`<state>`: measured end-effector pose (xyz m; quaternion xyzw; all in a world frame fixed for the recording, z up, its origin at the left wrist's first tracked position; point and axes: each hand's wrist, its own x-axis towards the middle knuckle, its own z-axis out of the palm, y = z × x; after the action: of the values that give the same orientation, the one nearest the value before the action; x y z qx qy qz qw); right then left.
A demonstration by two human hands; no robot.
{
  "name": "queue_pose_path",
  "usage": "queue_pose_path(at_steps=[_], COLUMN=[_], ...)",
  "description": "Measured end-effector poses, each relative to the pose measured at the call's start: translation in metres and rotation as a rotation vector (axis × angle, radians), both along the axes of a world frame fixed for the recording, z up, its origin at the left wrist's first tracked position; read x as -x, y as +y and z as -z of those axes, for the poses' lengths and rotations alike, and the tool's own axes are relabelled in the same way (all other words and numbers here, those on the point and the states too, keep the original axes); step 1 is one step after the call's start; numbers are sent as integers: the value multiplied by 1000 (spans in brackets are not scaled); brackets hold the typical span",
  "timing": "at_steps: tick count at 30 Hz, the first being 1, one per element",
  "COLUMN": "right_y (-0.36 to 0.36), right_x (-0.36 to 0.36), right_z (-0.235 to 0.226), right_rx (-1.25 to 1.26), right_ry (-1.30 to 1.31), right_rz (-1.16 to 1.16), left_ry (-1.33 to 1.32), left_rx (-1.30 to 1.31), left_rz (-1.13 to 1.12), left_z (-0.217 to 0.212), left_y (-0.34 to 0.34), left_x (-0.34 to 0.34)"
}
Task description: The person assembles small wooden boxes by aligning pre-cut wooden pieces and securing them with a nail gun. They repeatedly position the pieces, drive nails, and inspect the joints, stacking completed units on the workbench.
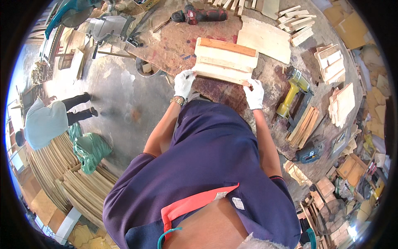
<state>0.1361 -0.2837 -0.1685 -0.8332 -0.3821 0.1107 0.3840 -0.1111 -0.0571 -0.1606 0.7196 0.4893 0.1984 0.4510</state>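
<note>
Both of my hands wear white gloves and hold a small wooden slatted panel (226, 62) at the near edge of the worktable. The panel has pale raised strips running along it and a more orange strip at its far side. My left hand (183, 84) is closed on the near left corner. At the near right corner, my right hand (254, 93) pinches the edge between thumb and fingers. A flat pale board (264, 39) lies just beyond the panel. Right of my right hand, a yellow nail gun (293, 89) rests on the table.
A red and black drill (201, 16) lies at the far side. Wooden strips (304, 124) and stacked slatted pieces (331, 64) sit to the right. A mitre saw (72, 16) stands far left. Another person (47, 120) bends over at the left, near long wood bundles (54, 166).
</note>
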Motion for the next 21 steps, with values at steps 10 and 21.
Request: queue_pose_path(at_steps=[10,21], right_y=[-2,-1], right_x=[2,3], right_z=[16,17], right_rx=[40,-6], right_ry=[37,59], right_rz=[50,58], left_ry=[1,-1], left_rx=[77,120], left_rz=[-14,5], left_z=[6,8], left_y=[4,8], left_x=[7,7])
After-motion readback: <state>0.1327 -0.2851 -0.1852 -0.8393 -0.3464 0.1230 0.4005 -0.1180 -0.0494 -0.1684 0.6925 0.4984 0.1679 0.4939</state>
